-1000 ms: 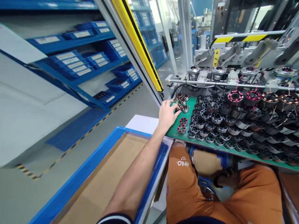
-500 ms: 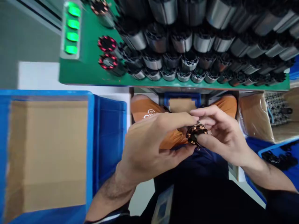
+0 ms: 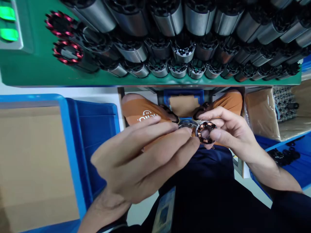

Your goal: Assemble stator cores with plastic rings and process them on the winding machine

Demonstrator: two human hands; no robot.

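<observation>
Over my lap, a motor stator [image 3: 199, 135] with copper windings round its open end is pinched between the thumb and fingers of my right hand [image 3: 229, 136]. My left hand [image 3: 148, 158] is closed just left of it, back of the hand up, fingertips bent together beside the stator's rim. A thin, curved, shiny thing [image 3: 188, 123] shows at those fingertips; I cannot make out what it is or whether the fingers grip it. My left thumb is hidden.
Rows of dark-ended metal stators [image 3: 178, 69] stand on a green board [image 3: 31, 69] ahead, two with red windings at its left. An open blue bin [image 3: 69, 155] is at left. At right are a plastic-lined carton [image 3: 263, 113] and a blue bin [image 3: 295, 165] with black parts.
My left hand has turned over, its thumb and fingers leaving their spread around the stator and bending together. The stator's open end now shows more. The view has shifted, bringing the board closer.
</observation>
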